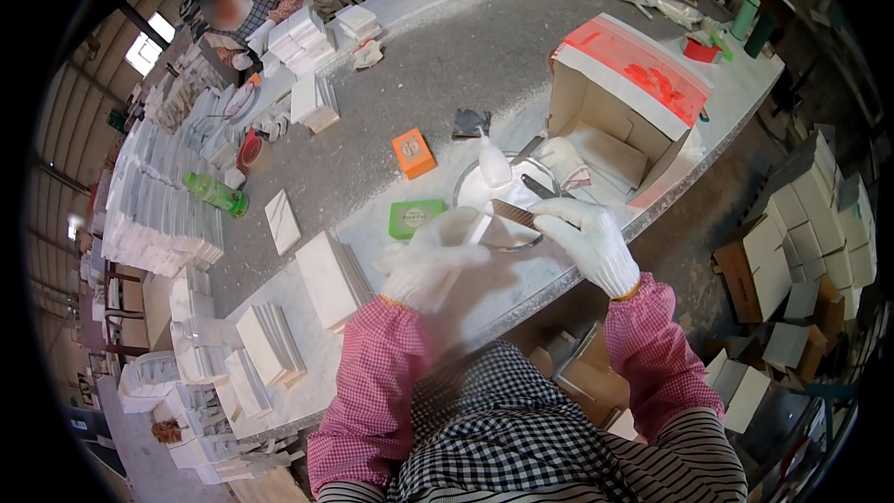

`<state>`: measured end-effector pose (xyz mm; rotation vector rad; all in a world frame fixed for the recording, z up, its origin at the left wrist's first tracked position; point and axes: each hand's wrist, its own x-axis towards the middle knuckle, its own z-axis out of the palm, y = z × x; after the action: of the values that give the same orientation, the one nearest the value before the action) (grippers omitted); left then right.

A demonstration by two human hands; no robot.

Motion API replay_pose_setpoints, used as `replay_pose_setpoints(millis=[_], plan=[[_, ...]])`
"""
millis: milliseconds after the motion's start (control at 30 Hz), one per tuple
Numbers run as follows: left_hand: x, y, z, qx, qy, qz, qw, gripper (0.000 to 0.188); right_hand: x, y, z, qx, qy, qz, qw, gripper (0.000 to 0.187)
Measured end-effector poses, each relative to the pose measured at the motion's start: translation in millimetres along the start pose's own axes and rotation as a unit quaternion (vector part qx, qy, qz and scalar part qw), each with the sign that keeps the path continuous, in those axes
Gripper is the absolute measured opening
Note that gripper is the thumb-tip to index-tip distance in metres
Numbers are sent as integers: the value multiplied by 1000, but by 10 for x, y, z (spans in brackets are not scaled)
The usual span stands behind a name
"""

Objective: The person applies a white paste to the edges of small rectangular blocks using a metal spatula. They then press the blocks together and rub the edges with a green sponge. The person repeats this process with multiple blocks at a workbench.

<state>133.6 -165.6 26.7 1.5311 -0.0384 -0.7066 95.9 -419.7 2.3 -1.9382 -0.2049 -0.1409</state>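
Note:
White knit gloves cover both hands. My left hand point(430, 256), blurred by motion, is closed around a thin white tile point(480, 228) that shows mostly as an edge. My right hand point(585, 237) grips a brown, ribbed, brush-like tool point(512, 215) at its right end; its far end comes close to the tile. Just beyond them stands a round bowl point(458, 194) of white powder or paste. A white squeeze bottle point(494, 166) rests in it, and a dark-handled tool point(537, 188) lies across its rim. Left of the bowl sits a green box point(416, 218).
An orange box point(413, 153) and a dark cloth point(471, 123) lie beyond the bowl. An open cardboard box point(570, 93) stands right. Tile stacks point(332, 277) line the left, near a green bottle point(216, 194). Another person point(244, 23) works at the far left. Cartons point(792, 242) crowd the right floor.

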Motion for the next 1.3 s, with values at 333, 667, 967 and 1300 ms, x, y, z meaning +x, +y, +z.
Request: replay_pose_setpoints(millis=[333,667,967,1300], plan=[[-49,32,24,-14,25,-14,999,76,58,23,-36,-395,-22,-70,916,23],[-124,186,109,-7,8,-22,1000,74,1131,428,558,-424,-36,-17,905,23],[19,-58,8,69,48,2,996,70,1327,438,799,-407,-43,65,910,34],[-149,128,90,25,46,-2,999,74,728,-124,229,-131,-43,86,987,43]])
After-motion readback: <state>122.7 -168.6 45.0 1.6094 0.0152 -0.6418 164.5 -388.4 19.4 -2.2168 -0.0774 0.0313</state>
